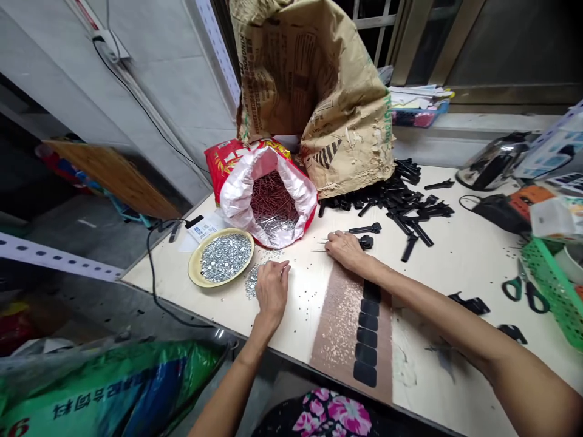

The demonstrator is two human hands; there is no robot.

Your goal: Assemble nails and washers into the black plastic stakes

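Observation:
My left hand is over the table at a small loose pile of silver washers; its thumb and fingers are pinched together, and whatever is between them is too small to make out. My right hand curls down over thin metal rods, whose ends stick out to its left. Close to its right side lie black plastic pieces with long stems. A yellow bowl heaped with silver washers stands left of my left hand. Behind the hands, an open red and white bag holds reddish-brown and silver rods.
A large brown paper sack leans behind a heap of black plastic pieces. Under my right forearm lies a brown mat with a row of black squares. Scissors, a green basket and a kettle are at right.

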